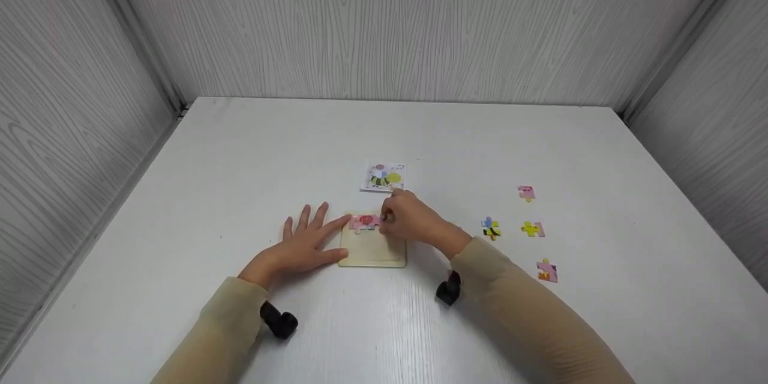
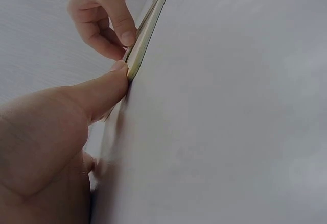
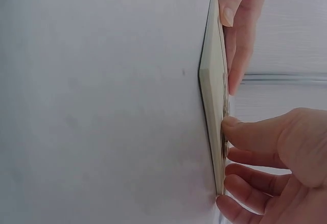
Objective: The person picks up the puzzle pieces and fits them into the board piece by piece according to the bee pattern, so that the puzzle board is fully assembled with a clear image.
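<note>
A square wooden puzzle board (image 1: 369, 252) lies flat on the table, with joined pink puzzle pieces (image 1: 365, 221) along its far edge, one bearing a red round figure. My left hand (image 1: 306, 246) is spread at the board's left side. Its index finger and thumb touch the left edge, and the thumb presses the near corner in the left wrist view. Over the board's far right part, my right hand (image 1: 414, 219) pinches a puzzle piece (image 3: 226, 132) down at the surface. Its fingers hide most of that piece.
Beyond the board lies a square picture card (image 1: 384, 177) showing a bee. To the right are scattered loose pieces: a pink one (image 1: 526, 193), a blue-and-yellow one (image 1: 491, 228), a yellow one (image 1: 532, 228) and a pink-and-orange one (image 1: 547, 270). Panels (image 1: 384, 24) enclose the table's back and sides.
</note>
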`<action>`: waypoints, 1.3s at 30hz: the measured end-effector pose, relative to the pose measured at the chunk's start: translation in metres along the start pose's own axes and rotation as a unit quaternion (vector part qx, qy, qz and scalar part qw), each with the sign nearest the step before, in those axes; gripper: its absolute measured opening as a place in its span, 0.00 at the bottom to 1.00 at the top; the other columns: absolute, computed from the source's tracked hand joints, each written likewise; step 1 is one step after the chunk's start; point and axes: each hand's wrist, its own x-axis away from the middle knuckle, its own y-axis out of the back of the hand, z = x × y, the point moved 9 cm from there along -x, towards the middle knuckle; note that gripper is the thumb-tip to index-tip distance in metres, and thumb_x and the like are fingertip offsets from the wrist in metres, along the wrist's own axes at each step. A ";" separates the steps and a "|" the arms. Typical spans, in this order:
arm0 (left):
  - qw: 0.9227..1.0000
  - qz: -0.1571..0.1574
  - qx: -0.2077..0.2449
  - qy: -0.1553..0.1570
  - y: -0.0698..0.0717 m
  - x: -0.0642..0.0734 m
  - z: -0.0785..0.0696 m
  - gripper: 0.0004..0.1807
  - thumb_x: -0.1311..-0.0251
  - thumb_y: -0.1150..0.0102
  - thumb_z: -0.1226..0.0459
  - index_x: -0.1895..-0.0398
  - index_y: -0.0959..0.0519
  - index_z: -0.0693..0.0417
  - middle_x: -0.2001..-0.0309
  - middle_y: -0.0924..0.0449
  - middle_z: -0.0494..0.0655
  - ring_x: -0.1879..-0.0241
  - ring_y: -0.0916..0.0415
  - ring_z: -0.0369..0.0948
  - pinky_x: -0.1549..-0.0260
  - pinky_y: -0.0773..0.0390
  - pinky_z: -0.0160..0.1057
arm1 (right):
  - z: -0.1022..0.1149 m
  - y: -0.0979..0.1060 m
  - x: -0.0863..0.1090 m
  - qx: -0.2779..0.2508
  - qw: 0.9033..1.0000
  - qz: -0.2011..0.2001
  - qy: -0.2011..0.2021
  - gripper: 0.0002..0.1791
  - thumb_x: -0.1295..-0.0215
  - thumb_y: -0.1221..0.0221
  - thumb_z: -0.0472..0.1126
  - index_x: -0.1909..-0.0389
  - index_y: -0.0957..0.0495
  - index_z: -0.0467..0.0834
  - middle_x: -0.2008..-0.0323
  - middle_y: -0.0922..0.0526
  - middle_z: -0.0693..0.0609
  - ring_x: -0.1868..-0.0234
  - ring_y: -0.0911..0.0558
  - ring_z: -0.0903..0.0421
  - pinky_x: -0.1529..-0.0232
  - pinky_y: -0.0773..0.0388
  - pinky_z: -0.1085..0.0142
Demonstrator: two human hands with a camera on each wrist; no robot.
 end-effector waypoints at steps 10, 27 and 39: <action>1.000 -0.003 0.001 -0.005 0.000 0.000 -0.001 0.39 0.39 0.51 0.42 0.27 0.49 0.40 0.28 0.72 0.60 0.32 0.81 0.60 0.43 0.78 0.64 | 0.006 0.003 0.002 0.019 0.999 -0.027 0.039 0.12 0.45 0.34 0.42 0.63 0.19 0.40 0.67 0.27 0.51 0.64 0.30 0.56 0.63 0.29 0.66; 1.000 -0.002 0.000 -0.001 0.000 0.000 -0.001 0.38 0.39 0.51 0.41 0.28 0.48 0.38 0.27 0.71 0.59 0.32 0.81 0.59 0.43 0.78 0.64 | 0.009 -0.003 0.000 0.058 0.998 -0.001 0.036 0.13 0.40 0.37 0.42 0.54 0.17 0.50 0.60 0.27 0.52 0.58 0.32 0.56 0.60 0.31 0.64; 1.000 -0.006 0.001 -0.005 0.000 -0.001 0.001 0.39 0.39 0.52 0.41 0.27 0.48 0.39 0.27 0.72 0.59 0.32 0.81 0.60 0.43 0.77 0.65 | 0.013 0.001 0.002 0.058 0.996 -0.032 0.060 0.10 0.42 0.37 0.39 0.58 0.15 0.49 0.65 0.24 0.53 0.62 0.31 0.56 0.63 0.31 0.65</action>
